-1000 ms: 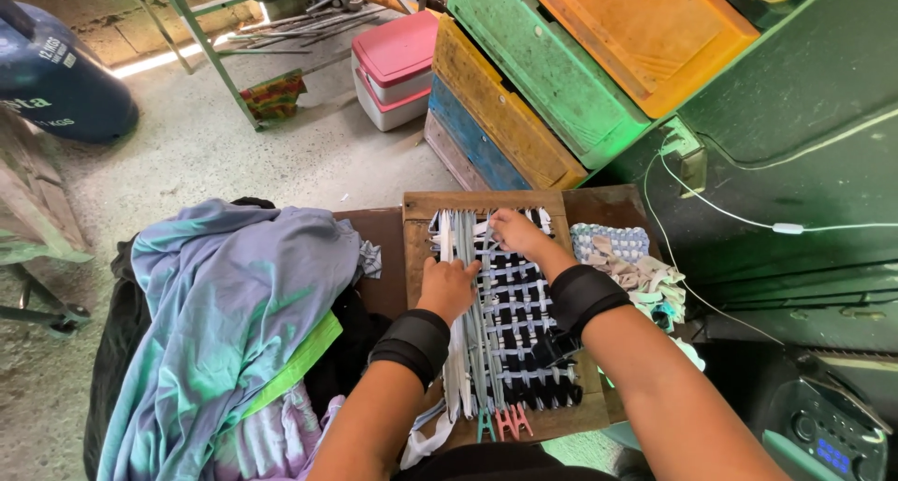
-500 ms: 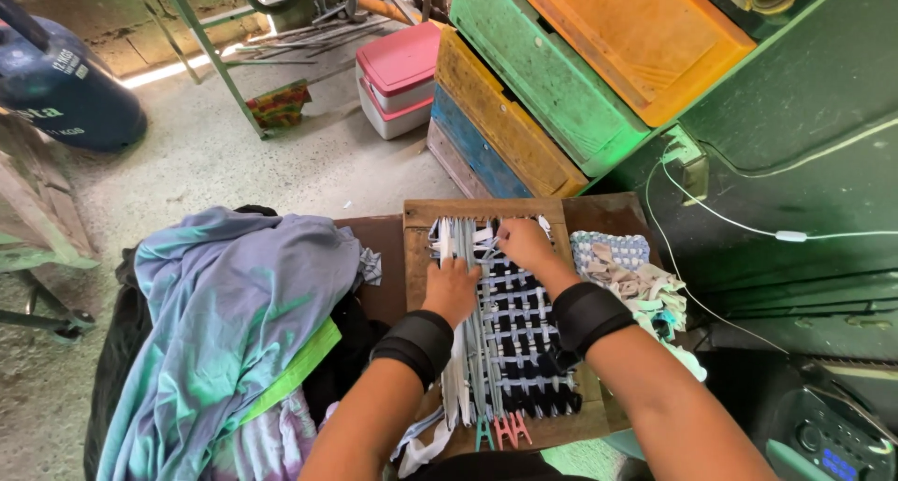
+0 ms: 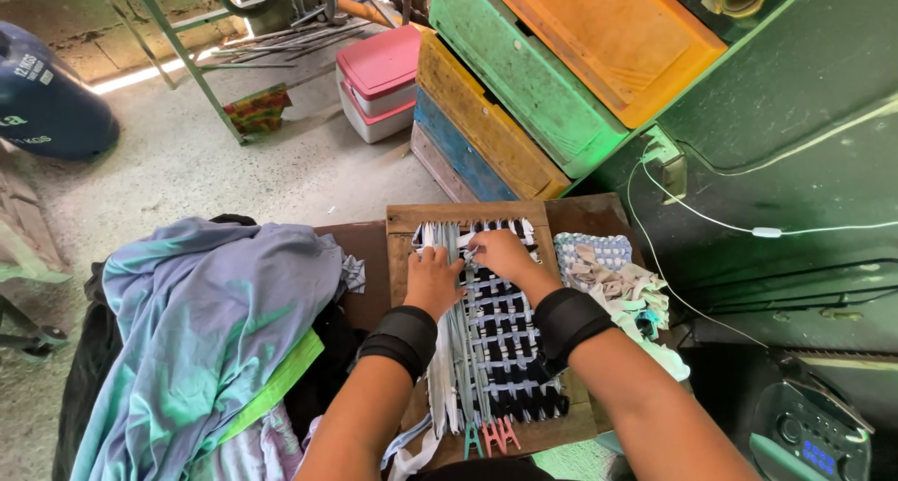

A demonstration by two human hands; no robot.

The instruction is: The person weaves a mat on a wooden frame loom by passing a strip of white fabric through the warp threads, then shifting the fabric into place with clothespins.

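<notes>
Concrete floor [image 3: 187, 163], pale and gritty, with a bright strip of daylight along its far edge. Green metal frame [image 3: 178, 60] stands on it, metal rods lying under it. Blue drum [image 3: 47, 97] at far left. Pink-lidded plastic box [image 3: 379, 79] near stacked wooden crates [image 3: 505, 107] painted green, orange, yellow, blue. Dark green wall [image 3: 795, 97] at right, white cable [image 3: 748, 228] running across it. Small speaker [image 3: 809, 434] at lower right.
</notes>
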